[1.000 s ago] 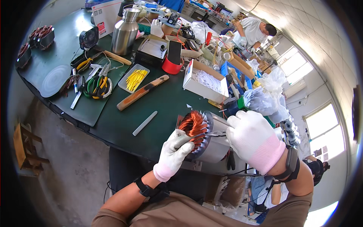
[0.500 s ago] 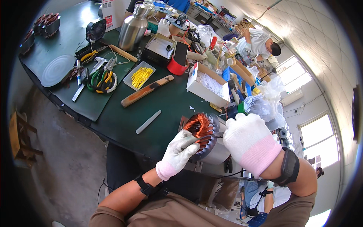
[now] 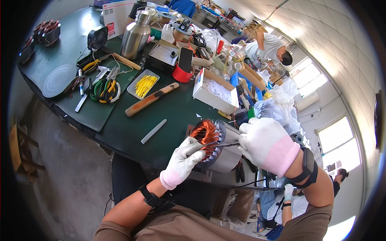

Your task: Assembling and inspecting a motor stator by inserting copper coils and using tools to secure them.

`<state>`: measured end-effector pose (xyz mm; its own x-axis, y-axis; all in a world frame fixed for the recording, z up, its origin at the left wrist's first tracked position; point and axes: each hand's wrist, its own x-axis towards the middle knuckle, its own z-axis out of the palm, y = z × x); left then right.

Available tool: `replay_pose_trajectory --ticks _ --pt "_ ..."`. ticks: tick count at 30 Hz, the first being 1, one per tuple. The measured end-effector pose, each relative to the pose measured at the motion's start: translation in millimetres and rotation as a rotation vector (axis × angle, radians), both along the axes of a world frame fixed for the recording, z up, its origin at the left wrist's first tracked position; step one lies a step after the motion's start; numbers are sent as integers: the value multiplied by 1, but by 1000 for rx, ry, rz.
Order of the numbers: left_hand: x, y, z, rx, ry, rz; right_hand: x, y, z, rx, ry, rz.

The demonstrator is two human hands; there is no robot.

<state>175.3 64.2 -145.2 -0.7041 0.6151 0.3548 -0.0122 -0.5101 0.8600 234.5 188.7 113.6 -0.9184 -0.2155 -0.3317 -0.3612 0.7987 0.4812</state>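
Note:
A motor stator [image 3: 227,154] lies on its side near the table's front edge, with a steel-grey shell. Its orange copper winding [image 3: 205,133] bulges from the end facing left, ringed by pale slot liners. My left hand [image 3: 183,160], in a white and pink glove, pinches at the winding's near side with thumb and fingers. My right hand [image 3: 267,144], gloved alike, is closed around a slim two-bladed metal tool [image 3: 230,143]. Its tips reach the stator's rim beside the winding; the handles are hidden inside the glove.
Left of the stator lie a pale flat stick [image 3: 154,131], a wooden bar [image 3: 152,99] and a tray of yellow sticks [image 3: 144,85]. Pliers [image 3: 106,89], a steel bottle [image 3: 134,38] and a white box [image 3: 215,90] stand farther off. A co-worker [image 3: 269,50] sits at the far right.
The whole view has shifted slightly. The tool's blades show more plainly between my right hand and the stator, as that hand has moved a little away from the winding.

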Motion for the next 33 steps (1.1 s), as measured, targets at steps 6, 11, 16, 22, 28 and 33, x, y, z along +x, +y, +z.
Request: replay_pose_trajectory --ticks 6,11,16,22,28,33 --pt "2 4 2 -17 64 67 1 -19 -11 156 90 15" --pt "1 3 1 5 41 41 -5 -25 -15 181 10 -51" --pt "-3 -1 2 21 55 -62 -1 -5 -13 92 21 43" --pt "-10 -11 7 -31 -60 -208 12 0 -22 0 150 17" --pt "-6 -3 1 8 -275 -150 26 24 -32 -118 373 23" --pt "-4 -2 6 -70 -183 -174 72 73 -25 -201 475 -56"
